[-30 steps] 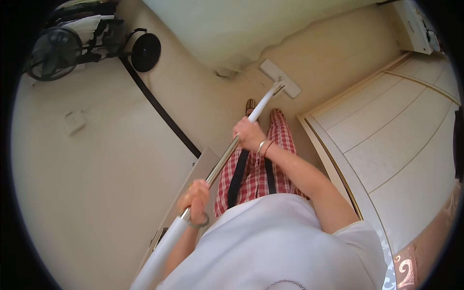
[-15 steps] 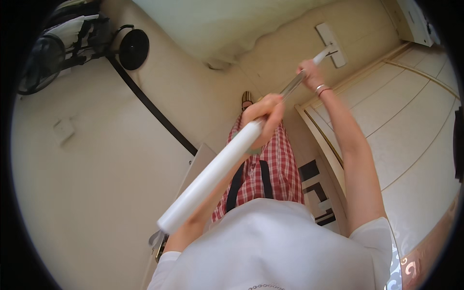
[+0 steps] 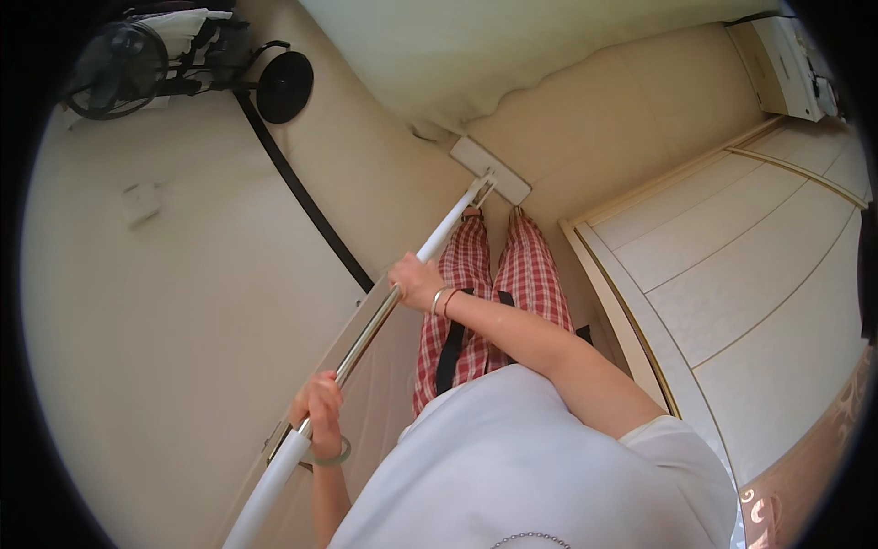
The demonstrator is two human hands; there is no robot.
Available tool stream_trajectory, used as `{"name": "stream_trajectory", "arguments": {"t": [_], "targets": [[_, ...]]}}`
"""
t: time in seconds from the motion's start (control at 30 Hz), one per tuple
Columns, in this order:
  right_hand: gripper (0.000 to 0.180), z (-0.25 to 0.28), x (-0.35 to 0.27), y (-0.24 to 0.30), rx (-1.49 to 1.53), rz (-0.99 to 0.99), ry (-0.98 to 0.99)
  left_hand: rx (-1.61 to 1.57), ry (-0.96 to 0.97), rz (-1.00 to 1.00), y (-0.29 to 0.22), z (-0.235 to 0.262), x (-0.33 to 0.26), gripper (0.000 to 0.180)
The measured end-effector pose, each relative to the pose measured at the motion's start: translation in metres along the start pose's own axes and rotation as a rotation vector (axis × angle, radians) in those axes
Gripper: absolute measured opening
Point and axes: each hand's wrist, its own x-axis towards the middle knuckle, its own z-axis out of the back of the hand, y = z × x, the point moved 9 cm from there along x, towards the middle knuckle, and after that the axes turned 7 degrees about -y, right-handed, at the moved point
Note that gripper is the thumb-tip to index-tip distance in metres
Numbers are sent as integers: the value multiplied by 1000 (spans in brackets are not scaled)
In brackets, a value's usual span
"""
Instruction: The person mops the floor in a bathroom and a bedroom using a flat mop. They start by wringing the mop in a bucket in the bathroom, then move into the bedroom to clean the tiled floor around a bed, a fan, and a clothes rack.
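A flat mop (image 3: 366,334) with a white and metal pole slants from the lower left up to the floor ahead of me. Its white rectangular head (image 3: 490,171) lies flat on the floor, just in front of my feet. My right hand (image 3: 418,282) is wrapped round the pole where the white lower tube meets the metal part. Farther down the picture, my left hand (image 3: 319,412) grips the metal part just above the thick white handle tube. The tube's end runs toward the lower edge. Fingers of both hands are closed on the pole.
A pale bed cover (image 3: 530,55) hangs to the floor at the far side. On the right stands a cream panelled cabinet (image 3: 732,274), with a white box-like unit (image 3: 777,69) beyond it. A black wheeled frame (image 3: 192,69) is at the upper left, near a pale wall (image 3: 183,320).
Both hands have drawn the mop back and to the left. Its head has slid from the far right floor to just before my feet.
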Motion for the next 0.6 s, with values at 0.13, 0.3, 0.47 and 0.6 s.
{"name": "stream_trajectory", "arguments": {"t": [0.13,0.3,0.47,0.6], "targets": [[9,-24,11,11,9,85,227,-73,-71,-48,10,19,-1,24],[14,40,16,-31,-81,106,130,-222,-16,-108,13,-24,35,27],[1,136,4,-151,-262,111,-270,-291,90,48,65,-133,81,27],[4,210,-21,-302,-394,-60,-371,-412,389,-171,87,-268,113,20]]}}
